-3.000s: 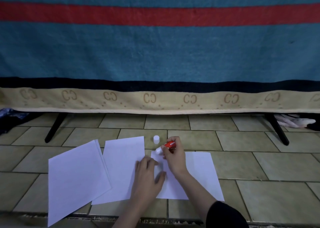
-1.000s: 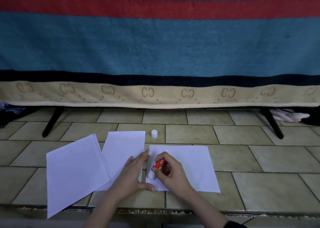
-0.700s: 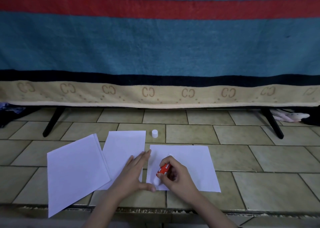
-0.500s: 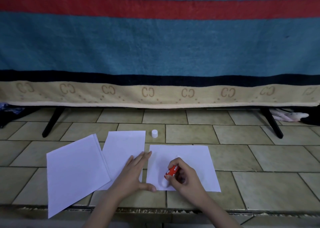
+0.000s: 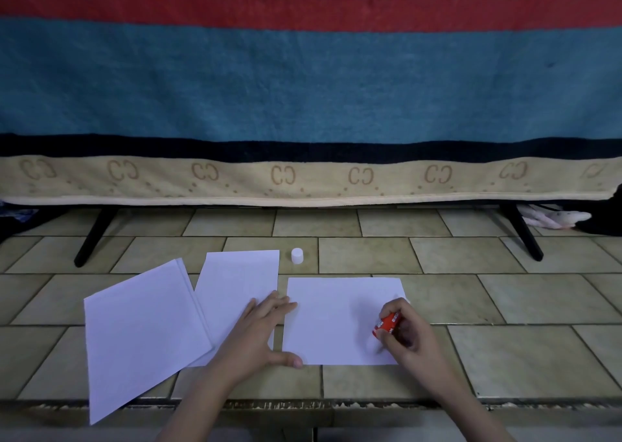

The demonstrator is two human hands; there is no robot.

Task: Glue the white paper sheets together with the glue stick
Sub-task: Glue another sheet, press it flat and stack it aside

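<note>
glue stick (image 5: pixel 387 324), red, clamped in right hand (image 5: pixel 405 335), fingers curled round the barrel, tip down on the right sheet (image 5: pixel 331 320) near its right edge. light, rigid tube; best held low on the barrel for pressure control. left hand (image 5: pixel 261 332) flat, fingers straight and spread, straddling the gap: fingers on the middle sheet (image 5: pixel 235 283), thumb at the right sheet's near-left corner, pinning it. paper thin, floppy, likely to slide on smooth tile (image 5: pixel 505 350) and wrinkle under tacky drag, so needs pinning close to the stroke; lift by a corner or edge. third sheet stack (image 5: pixel 141 327) left, overlapping the middle one's edge. white cap (image 5: pixel 297 256) beyond, upright on tile, just beside the middle sheet's far-right corner. far back: draped blue blanket (image 5: pixel 303 88) on black legs.
</note>
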